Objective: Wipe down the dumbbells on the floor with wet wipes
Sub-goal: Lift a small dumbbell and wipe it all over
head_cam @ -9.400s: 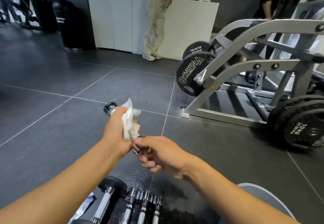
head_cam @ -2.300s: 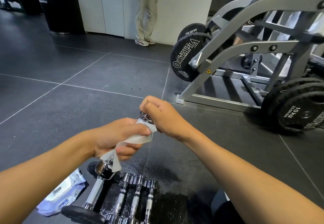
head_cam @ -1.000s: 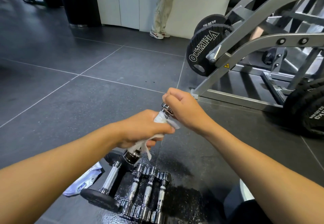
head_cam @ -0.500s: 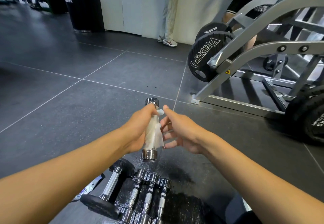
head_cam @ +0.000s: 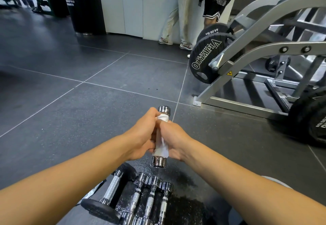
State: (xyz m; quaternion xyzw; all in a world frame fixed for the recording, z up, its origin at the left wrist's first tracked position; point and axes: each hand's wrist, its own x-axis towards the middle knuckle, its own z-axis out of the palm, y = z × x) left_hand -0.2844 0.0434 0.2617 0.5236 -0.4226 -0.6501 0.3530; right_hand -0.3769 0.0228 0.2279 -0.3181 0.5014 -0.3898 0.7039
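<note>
Since half a second ago, the right hand [head_cam: 175, 139] has closed: its fingers, then spread beside the bar, now curl round it. The dumbbell [head_cam: 159, 161] has kept its near-upright pose.

Both hands hold this chrome dumbbell in the air above the dark tiled floor [head_cam: 70, 119], one polished head showing above the hands and the other below them. A white wet wipe [head_cam: 160, 149] is wrapped round the handle between the two heads, with a loose corner hanging by the lower head. The left hand [head_cam: 142, 134] grips the wrapped handle from the left, fingers curled and pressed together on the wipe. The right hand grips from the right, and its fingertips are hidden behind the bar.

Below the hands, three small chrome dumbbells [head_cam: 150, 198] lie side by side on a wet patch of floor. A black-ended dumbbell [head_cam: 109, 194] lies just to their left, and part of a wipe pack [head_cam: 90, 192] shows beside it.

To the right stands a grey weight machine [head_cam: 264, 36] carrying a black plate [head_cam: 205, 60]. Two people [head_cam: 178, 13] stand at a white counter [head_cam: 132, 4] in the background.
</note>
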